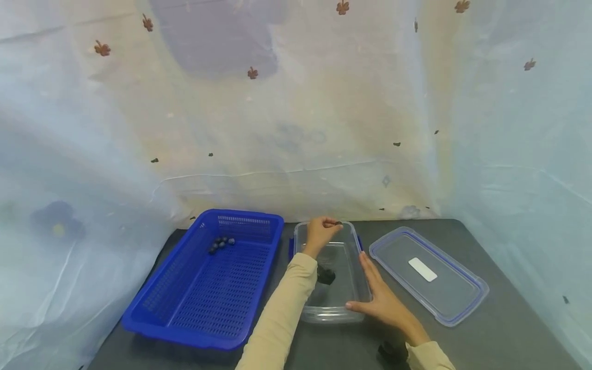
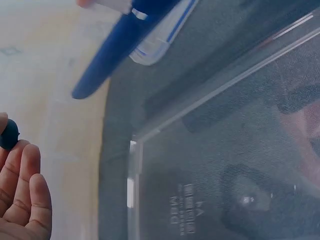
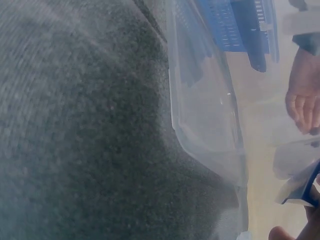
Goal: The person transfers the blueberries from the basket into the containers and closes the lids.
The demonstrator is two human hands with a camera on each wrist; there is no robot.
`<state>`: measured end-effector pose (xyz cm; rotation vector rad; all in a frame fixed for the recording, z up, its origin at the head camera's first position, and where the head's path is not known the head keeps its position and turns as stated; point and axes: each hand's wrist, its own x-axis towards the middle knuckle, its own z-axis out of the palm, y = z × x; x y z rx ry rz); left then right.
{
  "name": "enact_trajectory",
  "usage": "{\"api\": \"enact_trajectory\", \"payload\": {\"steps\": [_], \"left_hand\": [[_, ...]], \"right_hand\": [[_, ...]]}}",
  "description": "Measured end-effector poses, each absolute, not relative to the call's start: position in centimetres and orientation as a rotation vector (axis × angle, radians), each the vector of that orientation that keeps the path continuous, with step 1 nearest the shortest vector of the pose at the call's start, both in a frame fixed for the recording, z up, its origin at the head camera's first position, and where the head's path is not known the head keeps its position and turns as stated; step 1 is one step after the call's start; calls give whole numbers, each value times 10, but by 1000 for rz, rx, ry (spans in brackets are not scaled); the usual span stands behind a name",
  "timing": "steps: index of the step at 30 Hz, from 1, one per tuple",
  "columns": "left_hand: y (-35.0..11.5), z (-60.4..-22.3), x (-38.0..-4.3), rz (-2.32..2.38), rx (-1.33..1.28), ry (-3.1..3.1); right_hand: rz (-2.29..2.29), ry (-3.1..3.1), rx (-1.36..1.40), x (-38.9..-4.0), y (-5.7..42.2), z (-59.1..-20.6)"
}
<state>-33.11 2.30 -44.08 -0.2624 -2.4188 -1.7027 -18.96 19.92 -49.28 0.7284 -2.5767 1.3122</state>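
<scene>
My left hand (image 1: 318, 236) is over the far part of a clear plastic food container (image 1: 330, 314) with blue side latches. Between its thumb and fingers it pinches a small, dark, round blueberry (image 2: 10, 135), seen at the edge of the left wrist view and barely visible in the head view. Against the container's near right side rests my right hand (image 1: 386, 302), fingers extended along the wall and thumb spread at the near corner. Several more blueberries (image 1: 222, 243) lie together in the far left part of a blue perforated basket (image 1: 208, 303).
To the right of the container a clear lid with a blue seal (image 1: 455, 288) and a white label lies flat on the grey tabletop (image 1: 504, 329). A patterned plastic sheet (image 1: 296, 128) hangs behind the table and along both sides.
</scene>
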Motion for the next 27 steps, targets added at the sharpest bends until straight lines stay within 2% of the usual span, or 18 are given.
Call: {"api": "enact_trajectory", "payload": {"steps": [27], "left_hand": [[39,-489,-326,-1435,-239,-2663]], "right_hand": [[1347,-2542,743,-190,199,-497]]}}
